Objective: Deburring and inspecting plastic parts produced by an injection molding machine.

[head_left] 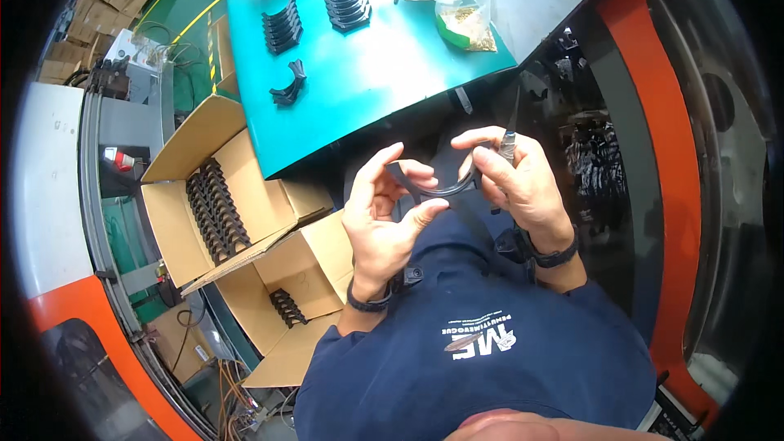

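A black U-shaped plastic part [445, 192] is held between my two hands, over my lap. My left hand [382, 208] grips its left end, with the thumb beneath and the fingers bent around it. At the other end, the thumb and fingers of my right hand [523, 184] pinch the part. That hand also holds a thin pointed tool [508, 145], its narrow tip sticking up past the fingers and its handle mostly hidden in the palm. A similar curved black part [288, 85] lies on the near left of the green tabletop [359, 82].
Two stacks of black parts, a left stack [282, 26] and a right stack [345, 0], stand on the table near plastic bags [465, 24]. Open cardboard boxes [269, 188] at my left hold rows of black parts [216, 211]. An orange-edged machine [665, 155] rises at my right.
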The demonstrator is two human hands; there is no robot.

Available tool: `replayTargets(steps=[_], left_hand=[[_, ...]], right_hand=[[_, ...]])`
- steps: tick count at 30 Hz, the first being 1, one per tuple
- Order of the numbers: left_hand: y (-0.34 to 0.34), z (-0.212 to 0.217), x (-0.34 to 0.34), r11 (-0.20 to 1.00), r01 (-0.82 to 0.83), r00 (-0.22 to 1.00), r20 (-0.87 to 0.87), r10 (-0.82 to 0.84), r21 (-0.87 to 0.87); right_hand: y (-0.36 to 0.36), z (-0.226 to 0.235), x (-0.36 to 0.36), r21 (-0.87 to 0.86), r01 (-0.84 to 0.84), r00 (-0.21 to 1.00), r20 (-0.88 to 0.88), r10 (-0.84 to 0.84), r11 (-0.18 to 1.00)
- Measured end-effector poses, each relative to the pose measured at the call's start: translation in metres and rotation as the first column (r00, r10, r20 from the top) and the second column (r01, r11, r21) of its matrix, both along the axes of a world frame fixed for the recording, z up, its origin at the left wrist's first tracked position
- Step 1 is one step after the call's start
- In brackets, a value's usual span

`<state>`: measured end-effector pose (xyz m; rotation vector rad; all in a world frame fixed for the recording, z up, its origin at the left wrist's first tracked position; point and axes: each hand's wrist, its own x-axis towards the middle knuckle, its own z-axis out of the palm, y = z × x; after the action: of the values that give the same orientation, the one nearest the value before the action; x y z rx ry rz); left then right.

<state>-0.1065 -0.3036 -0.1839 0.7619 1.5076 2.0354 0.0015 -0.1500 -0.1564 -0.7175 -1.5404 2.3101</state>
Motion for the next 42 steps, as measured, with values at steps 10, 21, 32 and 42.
replayTargets(steps=[10,21,32,42], left_hand=[[-0.004,0.007,0.005,0.99,-0.116,0.992,-0.067,0.111,-0.077],[-0.008,0.01,0.0,1.0,-0.026,0.999,0.043,0.026,0.005],[-0.008,-0.006,-0.008,0.998,-0.02,0.971,0.237,0.034,-0.059],[0.001,-0.011,0.001,0.995,-0.095,0.993,0.072,0.092,0.043]], right_hand=[[-0.011,0.001,0.011,-0.081,0.014,0.998,-0.057,-0.018,0.997],[-0.014,0.003,0.012,0.047,0.017,1.0,-0.025,-0.015,0.999],[-0.012,-0.018,0.009,-0.045,0.037,0.996,-0.077,-0.04,0.998],[-0.005,-0.032,0.011,-0.063,-0.139,0.98,-0.154,0.128,0.988]])
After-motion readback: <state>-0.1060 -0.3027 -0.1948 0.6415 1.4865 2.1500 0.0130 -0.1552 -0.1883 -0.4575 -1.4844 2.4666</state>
